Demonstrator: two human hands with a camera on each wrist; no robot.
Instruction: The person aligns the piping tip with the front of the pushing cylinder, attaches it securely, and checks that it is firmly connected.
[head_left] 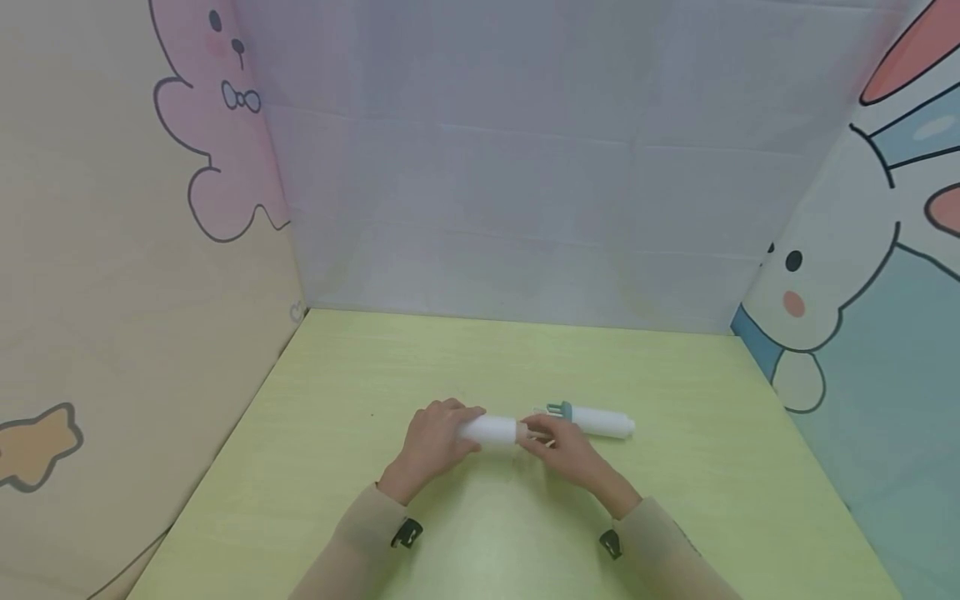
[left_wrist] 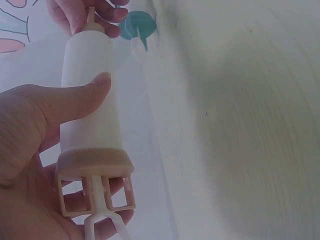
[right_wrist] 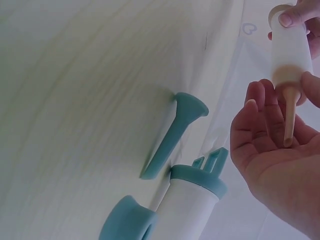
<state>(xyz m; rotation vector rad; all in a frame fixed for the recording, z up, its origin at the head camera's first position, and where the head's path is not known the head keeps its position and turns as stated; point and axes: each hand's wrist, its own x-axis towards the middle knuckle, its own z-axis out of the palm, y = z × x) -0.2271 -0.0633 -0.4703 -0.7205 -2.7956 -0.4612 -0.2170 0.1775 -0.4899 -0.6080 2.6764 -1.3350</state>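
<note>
A white syringe-like tube [head_left: 495, 430] with beige ends lies level between both hands. My left hand [head_left: 435, 437] grips its barrel, thumb across the front in the left wrist view. Below that thumb are the beige collar [left_wrist: 95, 162] with square finger loops and a pale forked plunger handle [left_wrist: 100, 210]. At the other end my right hand [head_left: 570, 454] pinches the base of the narrow beige nozzle [right_wrist: 290, 112], with the thumb on one side and fingers behind. The nozzle's tip points toward the right palm.
Beyond the right hand lies a second white tube [head_left: 603, 422] with a teal collar [right_wrist: 197, 179]. Beside it are a loose teal funnel-shaped nozzle [right_wrist: 175, 135] and another teal piece [right_wrist: 127, 220]. Cartoon-printed side walls and a plain back wall surround the yellow-green table [head_left: 405, 354].
</note>
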